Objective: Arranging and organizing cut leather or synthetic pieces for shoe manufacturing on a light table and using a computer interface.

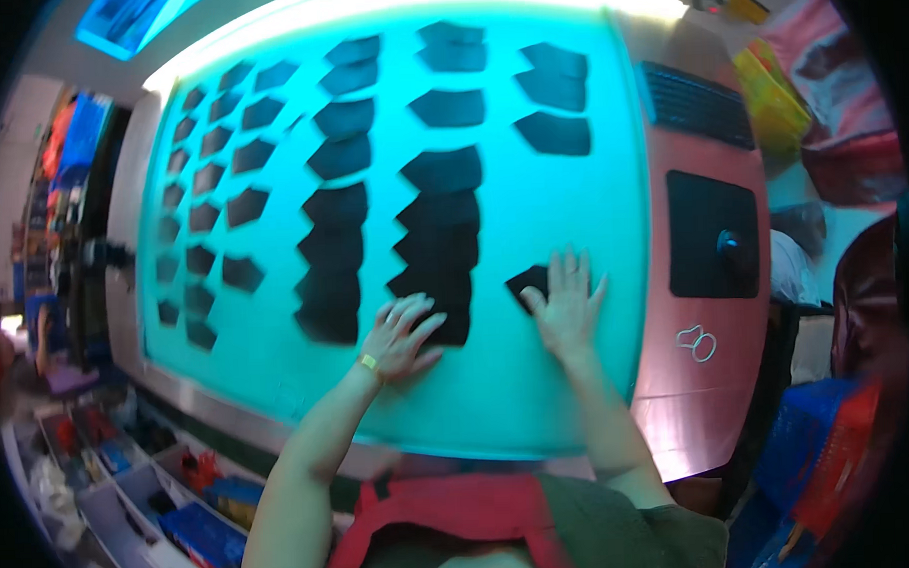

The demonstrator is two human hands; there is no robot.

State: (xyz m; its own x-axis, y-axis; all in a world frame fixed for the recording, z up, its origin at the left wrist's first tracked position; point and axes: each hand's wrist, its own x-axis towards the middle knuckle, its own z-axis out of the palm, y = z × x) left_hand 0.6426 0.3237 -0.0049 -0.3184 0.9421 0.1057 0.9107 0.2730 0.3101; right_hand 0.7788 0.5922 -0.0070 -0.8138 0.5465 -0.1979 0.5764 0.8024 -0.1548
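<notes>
My left hand (pixel 404 338) lies with spread fingers at the near end of a column of dark, flat, pointed pieces (pixel 440 219). These pieces sit edge to edge or overlap on a glowing turquoise tabletop (pixel 518 392). My right hand (pixel 567 305) rests flat to the right, its fingers stretched forward. A single dark piece (pixel 525 282) is partly hidden under its thumb side. Another tight column of pieces (pixel 331 258) runs left of my left hand. Farther left, smaller dark pieces (pixel 209 177) form slanting rows.
On the pinkish side ledge right of the tabletop are a keyboard (pixel 697 105), a black mouse pad (pixel 688 241), a mouse (pixel 734 246) and thin pale loops (pixel 697 344). Compartmented trays (pixel 112 506) with mixed items stand lower left. A blue-and-red bag (pixel 815 432) is lower right.
</notes>
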